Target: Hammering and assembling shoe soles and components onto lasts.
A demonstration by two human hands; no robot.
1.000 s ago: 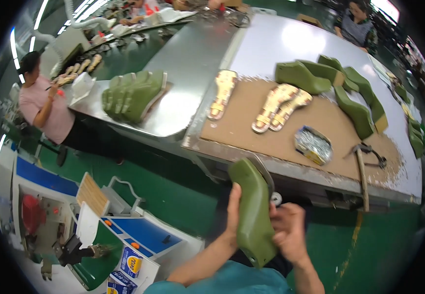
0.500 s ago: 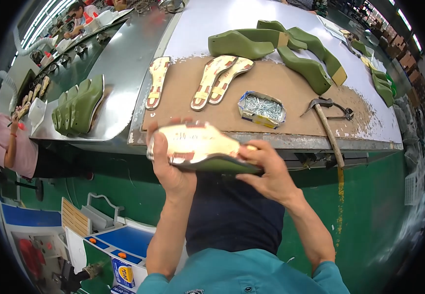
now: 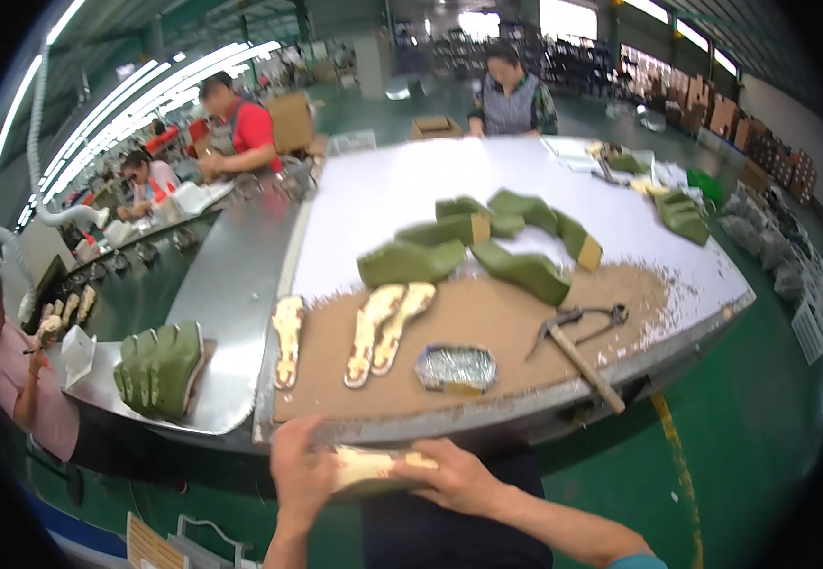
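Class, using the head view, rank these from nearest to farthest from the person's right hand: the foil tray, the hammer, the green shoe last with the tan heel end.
1. Foil tray, just above the right hand.
2. Hammer, farther right.
3. Green shoe last with the tan heel end, far back.

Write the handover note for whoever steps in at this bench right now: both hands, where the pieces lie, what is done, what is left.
Left hand: grips the left end of a green shoe last with a pale insole on top, held sole up just below the bench edge.
Right hand: fingers lie over its right end.
On the brown board: three more pale insoles, a small tin, a hammer with pincers beside it.
Further back: several bare green lasts; another stack on the metal belt to the left.
Done: an insole sits on the held last.
Left: whether it is fastened cannot be told; three insoles lie unused.
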